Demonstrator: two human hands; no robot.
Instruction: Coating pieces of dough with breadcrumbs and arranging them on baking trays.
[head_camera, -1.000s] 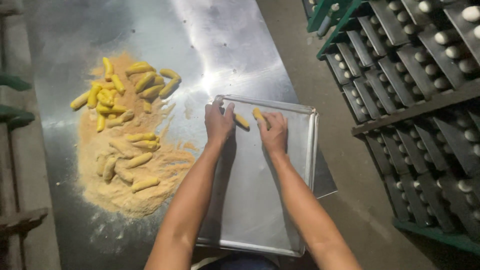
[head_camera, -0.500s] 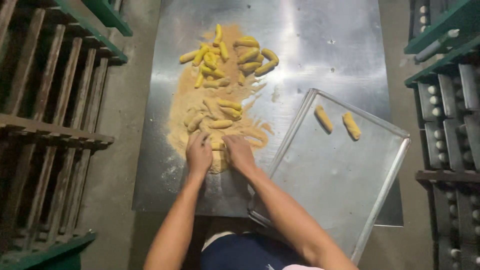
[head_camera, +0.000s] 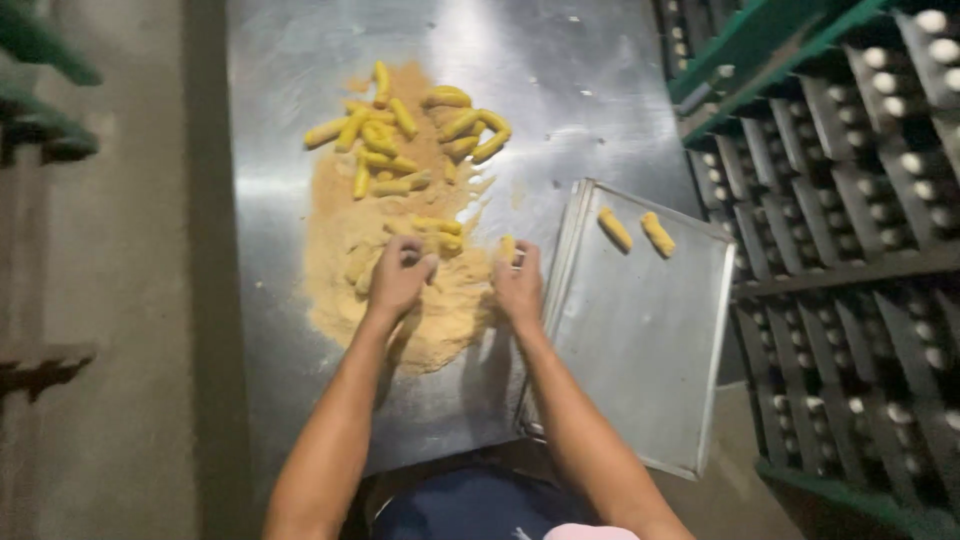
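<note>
We see left hand (head_camera: 398, 278) closed on crumbed roll (head_camera: 408, 252), right hand (head_camera: 518, 283) pinching another roll (head_camera: 507, 247), both over crumb pile (head_camera: 345, 235) beside tray (head_camera: 640, 340). We judge rolls soft, light, crumbly: grip mid-length, gently.

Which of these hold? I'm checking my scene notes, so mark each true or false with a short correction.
1. Two coated pieces lie on the metal tray. True.
2. The tray sits left of the crumb pile. False: it lies to the right.
3. Both hands, the left hand and right hand, are over the crumbs. True.
4. The yellow pieces at the table's far end sit in a bowl. False: they lie on the steel table.
</note>
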